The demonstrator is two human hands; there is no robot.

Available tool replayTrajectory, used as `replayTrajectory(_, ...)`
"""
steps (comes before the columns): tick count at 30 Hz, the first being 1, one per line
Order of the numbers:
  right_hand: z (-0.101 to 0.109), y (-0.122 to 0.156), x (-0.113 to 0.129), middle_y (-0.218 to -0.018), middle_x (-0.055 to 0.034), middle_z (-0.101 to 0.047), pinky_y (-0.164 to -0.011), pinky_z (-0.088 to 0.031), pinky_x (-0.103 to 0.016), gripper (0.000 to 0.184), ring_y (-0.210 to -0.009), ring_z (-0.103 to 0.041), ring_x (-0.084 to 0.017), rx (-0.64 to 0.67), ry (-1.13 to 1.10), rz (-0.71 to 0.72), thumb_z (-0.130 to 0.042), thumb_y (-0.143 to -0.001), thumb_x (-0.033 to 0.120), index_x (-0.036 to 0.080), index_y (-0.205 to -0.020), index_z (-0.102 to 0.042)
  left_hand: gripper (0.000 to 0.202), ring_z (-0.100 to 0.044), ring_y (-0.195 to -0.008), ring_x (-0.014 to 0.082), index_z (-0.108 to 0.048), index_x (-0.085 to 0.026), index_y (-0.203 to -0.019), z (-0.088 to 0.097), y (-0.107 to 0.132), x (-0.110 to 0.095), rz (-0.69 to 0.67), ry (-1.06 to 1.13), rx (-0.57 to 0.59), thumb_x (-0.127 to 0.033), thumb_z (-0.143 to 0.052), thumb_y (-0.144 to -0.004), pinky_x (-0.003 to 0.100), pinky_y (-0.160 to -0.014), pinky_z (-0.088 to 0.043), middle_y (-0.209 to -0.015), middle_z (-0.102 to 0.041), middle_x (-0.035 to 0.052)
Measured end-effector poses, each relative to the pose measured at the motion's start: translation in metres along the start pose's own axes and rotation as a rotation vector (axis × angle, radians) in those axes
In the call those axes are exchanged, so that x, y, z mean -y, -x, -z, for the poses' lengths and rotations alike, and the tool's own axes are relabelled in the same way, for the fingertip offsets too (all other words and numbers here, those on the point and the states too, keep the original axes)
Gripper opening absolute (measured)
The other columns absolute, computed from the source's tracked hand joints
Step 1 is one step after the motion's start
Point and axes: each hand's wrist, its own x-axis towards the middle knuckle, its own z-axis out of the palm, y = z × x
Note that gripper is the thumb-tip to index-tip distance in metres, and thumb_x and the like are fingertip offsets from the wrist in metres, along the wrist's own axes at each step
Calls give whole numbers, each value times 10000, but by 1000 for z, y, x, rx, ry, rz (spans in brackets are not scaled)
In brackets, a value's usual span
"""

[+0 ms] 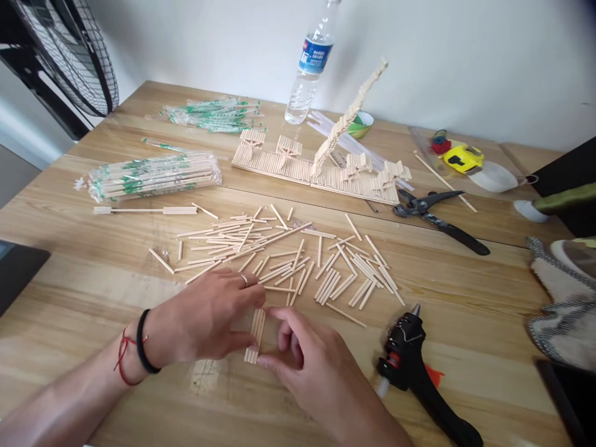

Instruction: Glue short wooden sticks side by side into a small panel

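Several short wooden sticks (255,337) lie side by side as a small flat row on the table, between my two hands. My left hand (205,316) grips the row from the left, thumb near its lower end and fingers at its upper end. From the right, the thumb and index finger of my right hand (311,354) close on the same row at its two ends. Many loose cut sticks (279,267) are scattered just beyond my hands. A black hot glue gun (410,366) rests to the right of my right hand.
A stick-built model (279,164) with a tall leaning column stands farther back, near a water bottle (307,74). Pliers (433,214) and a yellow tape measure (463,158) lie right. Wrapped stick packs (156,176) lie left; a fan (69,49) stands at the far left.
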Motion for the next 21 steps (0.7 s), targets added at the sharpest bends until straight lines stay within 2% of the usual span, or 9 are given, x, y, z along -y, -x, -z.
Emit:
replayTrajectory(5, -7, 3, -5, -764, 60, -741, -519, -486, -264, 578, -507, -605, -135, -49, -4, 40, -958, -704, 64, 234, -1191, -699, 338, -681, -899, 250, -614, -213, -979, -1, 0, -2, 3, -5, 29, -223, -913, -822, 360, -798, -456, -994, -730, 21)
replayTrajectory(13, -1, 3, -3, -737, 75, -712, -523, -494, -262, 587, -493, -597, -126, -84, 22, 141, -958, -709, 35, 188, -1204, -681, 300, -665, -868, 250, -648, -206, -1015, -4, 0, 4, -3, 53, 35, -300, -898, -878, 355, -761, -424, -906, -720, 16)
replayTrajectory(16, 0, 3, -5, -733, 77, -710, -528, -494, -262, 562, -500, -602, -129, -78, 7, 152, -912, -751, 19, 193, -1234, -683, 279, -660, -840, 241, -648, -199, -988, -4, 0, 6, -17, 70, 20, -275, -891, -875, 345, -737, -413, -873, -713, 13)
replayTrajectory(21, -7, 8, -12, -788, 52, -733, -540, -491, -265, 519, -523, -600, -133, -79, -65, 146, -801, -825, 21, 214, -1291, -677, 157, -635, -805, 218, -621, -200, -935, -7, -1, 8, -78, 83, -44, -191, -777, -942, 335, -713, -397, -843, -691, 7)
